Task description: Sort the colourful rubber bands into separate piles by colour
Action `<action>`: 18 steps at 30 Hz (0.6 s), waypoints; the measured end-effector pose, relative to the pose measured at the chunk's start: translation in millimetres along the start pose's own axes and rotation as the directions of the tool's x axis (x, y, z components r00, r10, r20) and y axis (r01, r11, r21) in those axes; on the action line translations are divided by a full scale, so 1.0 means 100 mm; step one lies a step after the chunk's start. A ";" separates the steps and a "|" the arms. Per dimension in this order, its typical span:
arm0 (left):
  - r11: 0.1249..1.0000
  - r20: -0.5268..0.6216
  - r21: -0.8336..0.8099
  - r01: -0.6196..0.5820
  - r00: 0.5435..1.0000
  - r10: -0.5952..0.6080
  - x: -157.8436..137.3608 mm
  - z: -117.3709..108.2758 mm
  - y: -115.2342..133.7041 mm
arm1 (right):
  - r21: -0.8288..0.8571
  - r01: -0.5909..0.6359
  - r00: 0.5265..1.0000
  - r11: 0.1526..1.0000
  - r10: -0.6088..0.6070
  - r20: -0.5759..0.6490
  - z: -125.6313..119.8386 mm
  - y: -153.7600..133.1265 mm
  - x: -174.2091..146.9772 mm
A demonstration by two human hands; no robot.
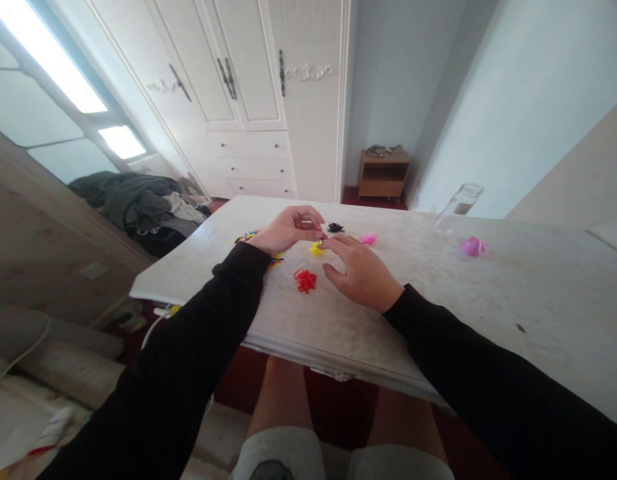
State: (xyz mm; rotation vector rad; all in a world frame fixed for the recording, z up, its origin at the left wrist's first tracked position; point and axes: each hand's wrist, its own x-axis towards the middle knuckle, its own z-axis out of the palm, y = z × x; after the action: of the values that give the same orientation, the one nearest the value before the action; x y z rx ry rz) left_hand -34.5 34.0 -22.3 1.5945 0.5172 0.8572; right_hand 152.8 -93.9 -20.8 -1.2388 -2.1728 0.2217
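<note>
My left hand is above the table, its thumb and index finger pinched together. A small dark bit shows at those fingertips, too tiny to name. Close beside it is my right hand, fingers stretched toward the left fingertips and thumb held apart. Under the fingertips lies a small yellow pile, partly covered. Nearer to me is a pile of red loops that look like little rubber bands. A black pile and a pink one lie beyond. Mixed-colour pieces are partly hidden behind my left hand and wrist.
The white table has its near edge just above my legs. Toward its right side, a clear glass jar or bottle and a purple, balloon-like object stand apart from the piles. Clothes are heaped beyond the left side.
</note>
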 end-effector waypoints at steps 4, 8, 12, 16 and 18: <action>1.000 0.016 0.018 0.004 1.000 -0.004 0.00 -0.01 0.01 | 0.033 0.001 1.000 0.999 -0.001 -0.010 0.02 -0.01 0.00; 1.000 0.016 0.028 -0.001 1.000 0.001 0.01 -0.03 -0.01 | 0.050 0.001 0.999 0.999 0.001 -0.037 0.04 0.01 0.01; 1.000 0.014 0.016 -0.002 1.000 0.002 0.02 -0.04 -0.03 | 0.061 0.005 0.999 0.998 -0.002 -0.055 0.04 0.03 0.01; 1.000 0.026 0.017 0.017 0.999 -0.018 0.02 -0.05 -0.04 | 0.068 0.006 0.998 0.998 -0.002 -0.057 0.04 0.04 0.01; 0.999 0.028 0.036 0.019 0.999 -0.020 0.02 -0.06 -0.03 | 0.065 0.003 0.998 0.998 0.001 -0.059 0.03 0.03 0.01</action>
State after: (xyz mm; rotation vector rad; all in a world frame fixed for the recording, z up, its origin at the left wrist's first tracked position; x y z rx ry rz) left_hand -37.0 39.8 -24.7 1.6296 0.5292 0.8137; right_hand 152.5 -90.9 -24.4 -1.1934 -2.0989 0.2502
